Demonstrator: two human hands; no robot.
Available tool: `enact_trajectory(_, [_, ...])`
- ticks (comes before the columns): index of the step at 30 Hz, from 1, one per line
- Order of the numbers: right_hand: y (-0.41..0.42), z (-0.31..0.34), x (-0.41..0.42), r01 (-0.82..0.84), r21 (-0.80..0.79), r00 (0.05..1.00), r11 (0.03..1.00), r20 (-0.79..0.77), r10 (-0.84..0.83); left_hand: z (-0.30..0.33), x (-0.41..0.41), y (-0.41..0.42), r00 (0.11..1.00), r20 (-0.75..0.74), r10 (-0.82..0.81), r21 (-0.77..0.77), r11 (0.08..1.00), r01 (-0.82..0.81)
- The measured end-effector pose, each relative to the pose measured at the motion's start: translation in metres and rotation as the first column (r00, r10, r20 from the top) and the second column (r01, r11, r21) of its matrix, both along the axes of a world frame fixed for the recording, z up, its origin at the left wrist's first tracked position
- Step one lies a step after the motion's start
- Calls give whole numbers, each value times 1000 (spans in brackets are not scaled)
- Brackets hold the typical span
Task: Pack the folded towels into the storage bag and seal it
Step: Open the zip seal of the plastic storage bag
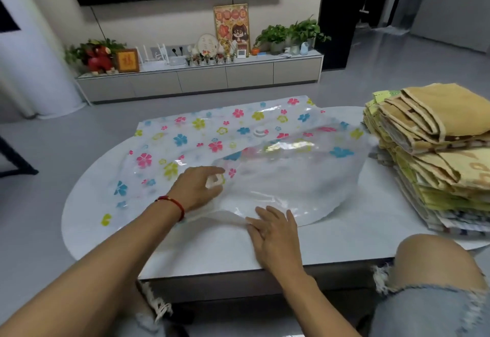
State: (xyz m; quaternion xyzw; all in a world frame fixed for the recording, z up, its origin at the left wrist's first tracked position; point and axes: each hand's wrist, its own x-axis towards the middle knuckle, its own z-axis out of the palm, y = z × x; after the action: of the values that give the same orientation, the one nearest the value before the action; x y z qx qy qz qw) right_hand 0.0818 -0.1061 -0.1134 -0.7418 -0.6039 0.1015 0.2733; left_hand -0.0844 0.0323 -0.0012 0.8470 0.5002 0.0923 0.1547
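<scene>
A clear plastic storage bag [265,137] printed with coloured flowers lies spread over the white table [344,241], its near part puffed up. My left hand [198,186] pinches the upper layer at the bag's mouth and lifts it. My right hand [273,228] rests flat on the lower layer near the table's front edge, fingers together on the plastic. A tall stack of folded towels [434,159], mostly yellow and beige, sits on the table's right end, beside the bag and apart from both hands.
A round white valve [260,132] sits on the bag's top. My bare knee [434,265] rises at the table's front right. Across the grey floor stands a low TV cabinet [201,79] with plants and ornaments.
</scene>
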Motion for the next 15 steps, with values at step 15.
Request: enact_trajectory(15, [35, 66, -57, -22, -171, 995, 985, 97, 39, -1, -11, -14, 994, 26, -109, -75, 991, 110])
